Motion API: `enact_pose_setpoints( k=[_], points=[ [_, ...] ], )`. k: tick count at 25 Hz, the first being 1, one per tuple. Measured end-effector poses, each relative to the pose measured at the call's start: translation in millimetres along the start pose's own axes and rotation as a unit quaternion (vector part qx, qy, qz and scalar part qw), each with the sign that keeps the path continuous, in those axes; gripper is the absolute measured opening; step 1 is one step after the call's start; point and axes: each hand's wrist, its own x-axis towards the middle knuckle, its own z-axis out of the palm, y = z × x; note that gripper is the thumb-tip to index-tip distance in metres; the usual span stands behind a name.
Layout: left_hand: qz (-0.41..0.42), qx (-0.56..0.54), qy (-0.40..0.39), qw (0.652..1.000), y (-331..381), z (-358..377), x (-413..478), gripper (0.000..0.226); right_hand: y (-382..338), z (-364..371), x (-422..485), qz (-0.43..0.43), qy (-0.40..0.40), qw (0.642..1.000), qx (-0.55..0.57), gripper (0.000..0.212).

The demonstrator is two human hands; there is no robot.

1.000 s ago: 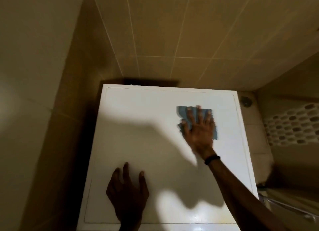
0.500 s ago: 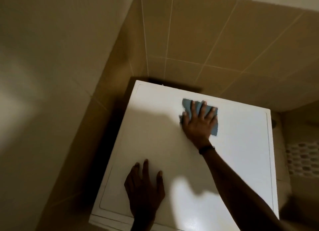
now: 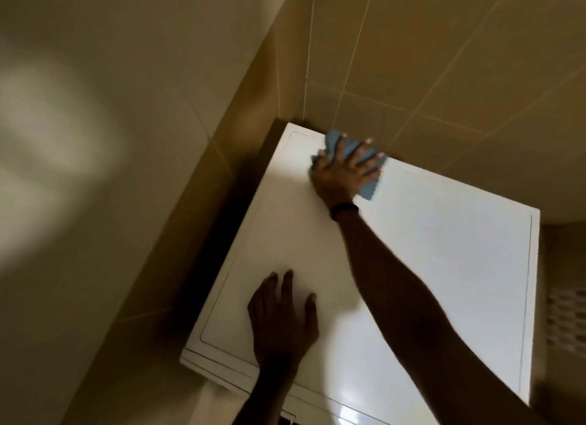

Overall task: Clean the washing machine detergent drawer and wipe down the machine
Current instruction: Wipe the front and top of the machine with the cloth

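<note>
right grip (image 3: pixel 341 174) flat on cloth (image 3: pixel 369 186) at machine's (image 3: pixel 444 250) back edge; left grip (image 3: pixel 282 323) flat near front

The right hand (image 3: pixel 341 170), a black wristband (image 3: pixel 345 209) on its wrist, presses a blue cloth (image 3: pixel 370 186) flat onto the white top of the washing machine (image 3: pixel 444 250) near its far left corner, with the fingers (image 3: pixel 361 150) spread over the cloth close to the beige tiled wall (image 3: pixel 444 59). The left hand (image 3: pixel 282 323) rests palm down with straight fingers on the top near the front edge, well apart from the cloth. Part of the front panel shows at the bottom edge, blurred and dark.
</note>
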Motion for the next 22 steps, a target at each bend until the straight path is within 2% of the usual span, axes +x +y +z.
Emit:
enact_pose_setpoints(
  k=[1, 3, 5, 6, 7, 9, 10, 12, 13, 15, 17, 18, 19, 20, 22],
  points=[
    [0.003, -0.013, 0.008, 1.000, -2, 0, -2, 0.068, -27, 7, -8, -0.024, -0.018, 1.000, -0.001, 0.066],
    [0.000, -0.055, 0.050, 0.997, -4, 1, -4, 0.060, -52, 15, -58, -0.185, -0.046, 0.981, -0.048, 0.066],
    [-0.020, -0.095, 0.105, 0.990, -3, -2, -5, 0.049, -18, 5, -110, -0.378, -0.114, 0.915, -0.087, 0.070],
    [-0.042, -0.114, 0.125, 0.985, -2, -5, -6, 0.046, 15, -1, -123, -0.417, -0.122, 0.896, -0.096, 0.072],
    [-0.061, -0.132, 0.133, 0.980, -1, -7, -6, 0.044, 48, -12, -123, -0.410, -0.124, 0.899, -0.088, 0.072],
    [-0.061, -0.155, 0.134, 0.977, 2, -11, -6, 0.042, 93, -24, -95, -0.295, -0.074, 0.949, -0.086, 0.071],
    [-0.047, -0.160, 0.129, 0.977, 3, -12, -7, 0.041, 96, -28, -79, -0.214, -0.059, 0.972, -0.080, 0.070],
    [-0.014, -0.168, 0.137, 0.976, 2, -12, -5, 0.037, 62, -20, -64, -0.101, -0.062, 0.991, -0.059, 0.070],
    [-0.011, -0.184, 0.158, 0.970, 0, -14, -3, 0.034, 36, -15, -75, -0.098, -0.085, 0.991, -0.044, 0.071],
    [-0.050, -0.231, 0.214, 0.948, -13, -16, -1, 0.029, -2, -8, -135, -0.217, -0.120, 0.967, -0.059, 0.075],
    [-0.102, -0.259, 0.268, 0.922, -32, -20, -11, 0.028, 17, -14, -211, -0.378, -0.162, 0.909, -0.070, 0.076],
    [-0.117, -0.261, 0.279, 0.917, -43, -24, -17, 0.031, 45, -22, -238, -0.424, -0.161, 0.888, -0.072, 0.074],
    [-0.131, -0.262, 0.268, 0.918, -52, -27, -22, 0.036, 80, -31, -250, -0.434, -0.138, 0.887, -0.069, 0.072],
    [-0.142, -0.258, 0.240, 0.925, -59, -29, -26, 0.042, 115, -41, -249, -0.405, -0.113, 0.905, -0.061, 0.069],
    [-0.134, -0.250, 0.172, 0.943, -67, -31, -31, 0.052, 166, -52, -210, -0.269, -0.052, 0.959, -0.073, 0.065]
  ],
)
